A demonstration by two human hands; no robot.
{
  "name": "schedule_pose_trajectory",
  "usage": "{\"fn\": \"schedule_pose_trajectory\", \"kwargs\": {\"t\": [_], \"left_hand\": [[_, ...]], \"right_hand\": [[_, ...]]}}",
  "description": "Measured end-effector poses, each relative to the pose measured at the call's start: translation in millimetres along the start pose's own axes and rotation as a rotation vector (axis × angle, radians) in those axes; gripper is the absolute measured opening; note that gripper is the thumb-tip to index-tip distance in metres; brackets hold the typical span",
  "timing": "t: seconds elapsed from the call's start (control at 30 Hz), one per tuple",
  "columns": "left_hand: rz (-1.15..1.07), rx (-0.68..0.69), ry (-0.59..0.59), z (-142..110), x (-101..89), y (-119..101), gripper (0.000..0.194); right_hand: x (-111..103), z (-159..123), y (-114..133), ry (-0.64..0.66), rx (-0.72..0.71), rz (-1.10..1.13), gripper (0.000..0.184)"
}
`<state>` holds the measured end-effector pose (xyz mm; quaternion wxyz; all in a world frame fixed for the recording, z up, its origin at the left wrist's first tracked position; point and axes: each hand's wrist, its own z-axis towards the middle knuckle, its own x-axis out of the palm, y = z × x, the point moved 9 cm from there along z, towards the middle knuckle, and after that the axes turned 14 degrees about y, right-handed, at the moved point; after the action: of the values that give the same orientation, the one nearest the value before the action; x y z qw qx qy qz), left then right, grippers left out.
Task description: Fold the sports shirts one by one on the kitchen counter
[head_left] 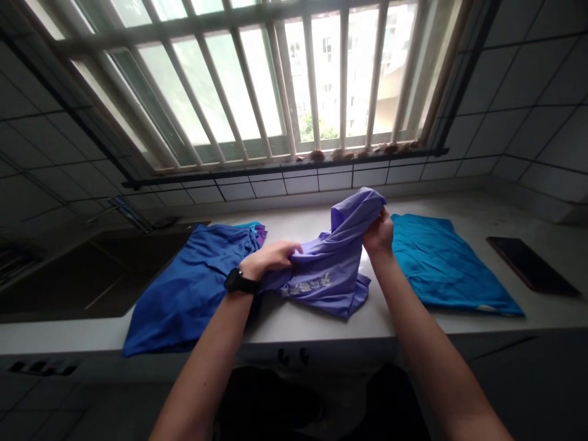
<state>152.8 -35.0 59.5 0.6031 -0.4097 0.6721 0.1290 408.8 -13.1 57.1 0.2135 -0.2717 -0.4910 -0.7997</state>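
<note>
A purple garment (328,263) with pale printed lettering is bunched over the white counter. My left hand (275,256), with a black watch on its wrist, grips the cloth at its left side. Higher up on the right, my right hand (379,231) holds a raised part of the same garment, its fingers partly hidden by the fabric. The lower part of the purple cloth hangs down onto the counter. Left of it lies a dark blue garment (184,288), beside my left forearm. Flat on the right side is a bright blue folded garment (441,260).
A dark sink (92,275) with a metal faucet (131,214) is at the left. A phone (528,263) lies on the counter (321,334) at the right. Behind stands a barred window (275,92), with small brownish objects (316,155) along its sill. Cabinet handles (294,356) show below the counter edge.
</note>
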Motion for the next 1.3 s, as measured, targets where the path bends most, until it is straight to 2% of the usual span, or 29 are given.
{"fn": "schedule_pose_trajectory", "kwargs": {"t": [0.07, 0.13, 0.23, 0.3, 0.37, 0.47, 0.53, 0.57, 0.63, 0.67, 0.77, 0.83, 0.87, 1.0, 1.07, 1.1, 1.2, 1.27, 1.3], "left_hand": [[0.098, -0.096, -0.148, 11.1, -4.1, 10.7, 0.033], [0.153, -0.209, -0.334, 10.3, -7.1, 23.4, 0.036], [0.137, -0.304, -0.424, 5.0, 1.6, 39.2, 0.035], [0.096, -0.317, -0.461, 0.3, 3.8, 44.7, 0.029], [0.033, -0.295, -0.513, -4.3, 1.1, 45.9, 0.026], [-0.111, -0.197, -0.559, -7.2, -3.2, 40.8, 0.032], [-0.256, -0.066, -0.558, -6.9, -4.3, 32.3, 0.036], [-0.34, 0.01, -0.543, -6.1, -3.9, 27.2, 0.036], [-0.498, 0.127, -0.5, -4.4, -2.0, 19.2, 0.032], [-0.558, 0.148, -0.492, -4.1, -1.3, 18.1, 0.029], [-0.633, 0.075, -0.561, -6.8, -1.2, 27.0, 0.022], [-0.564, -0.029, -0.659, -12.6, -3.6, 35.3, 0.021], [-0.493, -0.078, -0.704, -15.9, -5.5, 37.2, 0.021], [-0.179, -0.166, -0.776, -23.9, -13.0, 28.1, 0.027], [-0.09, -0.18, -0.779, -25.6, -14.9, 22.7, 0.028], [-0.063, -0.185, -0.771, -25.3, -14.7, 21.2, 0.029], [-0.028, -0.23, -0.712, -19.4, -7.5, 26.1, 0.041], [-0.039, -0.304, -0.649, -13.5, 2.4, 39.0, 0.052], [-0.056, -0.341, -0.599, -9.8, 8.8, 47.2, 0.051]], "right_hand": [[0.0, -0.2, -7.4, 0.0, 0.067, -0.005, 0.024], [-1.2, -2.3, -23.1, -0.019, 0.183, -0.041, 0.019], [-4.7, -11.9, -51.7, -0.039, 0.404, -0.257, 0.004], [-4.6, -19.4, -63.6, -0.008, 0.499, -0.505, 0.016], [2.3, -23.1, -63.0, 0.057, 0.468, -0.778, 0.036], [33.9, -26.3, -43.1, 0.235, 0.182, -1.082, 0.059], [63.9, -34.6, -33.8, 0.459, -0.001, -1.124, 0.064], [77.0, -40.7, -33.9, 0.592, -0.036, -1.1, 0.063], [93.0, -52.8, -41.0, 0.812, 0.01, -1.036, 0.057], [95.7, -57.4, -46.3, 0.878, 0.064, -1.024, 0.052], [92.3, -63.1, -59.6, 0.94, 0.194, -1.081, 0.027], [88.1, -59.1, -59.9, 0.898, 0.192, -1.122, 0.015], [84.6, -53.7, -55.6, 0.827, 0.164, -1.133, 0.015], [54.7, -28.8, -19.3, 0.335, -0.017, -1.095, 0.009], [34.7, -21.5, -9.3, 0.142, -0.031, -0.983, 0.01], [24.2, -18.3, -10.5, 0.077, 0.007, -0.881, 0.013], [4.6, -13.1, -32.4, 0.02, 0.221, -0.529, 0.019], [5.6, -13.6, -43.5, 0.064, 0.313, -0.403, 0.023], [8.7, -14.0, -44.4, 0.098, 0.32, -0.383, 0.025]]}}
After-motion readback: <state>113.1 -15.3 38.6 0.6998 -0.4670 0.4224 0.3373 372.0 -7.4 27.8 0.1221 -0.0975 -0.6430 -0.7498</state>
